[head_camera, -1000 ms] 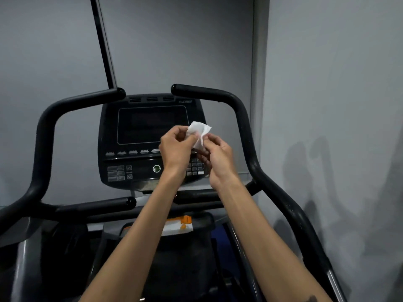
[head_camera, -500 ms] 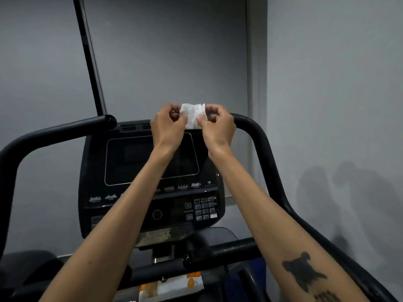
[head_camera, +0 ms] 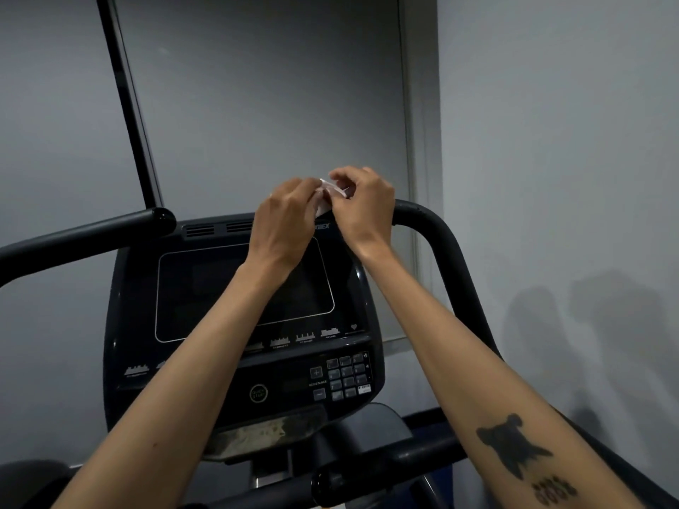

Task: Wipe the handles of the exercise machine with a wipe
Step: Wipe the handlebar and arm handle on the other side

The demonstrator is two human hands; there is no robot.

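Note:
A small white wipe [head_camera: 327, 194] is pinched between my left hand [head_camera: 284, 222] and my right hand [head_camera: 362, 207], mostly hidden by the fingers. Both hands are raised at the tip of the black right handle [head_camera: 437, 229], which curves down to the right; my right hand covers the handle's end. The black left handle [head_camera: 95, 236] runs in from the left edge and ends in a rounded tip, apart from both hands. The machine's dark console [head_camera: 235, 325] with screen and keypad sits below my forearms.
A grey wall fills the background, with a thin black pole [head_camera: 128, 104] rising behind the left handle. The right wall [head_camera: 551, 141] stands close beside the right handle. A lower black crossbar [head_camera: 385, 468] runs beneath the console.
Both hands have risen with the wipe from in front of the console to the right handle's tip. The wipe is now more bunched between the fingers. The view has tilted upward.

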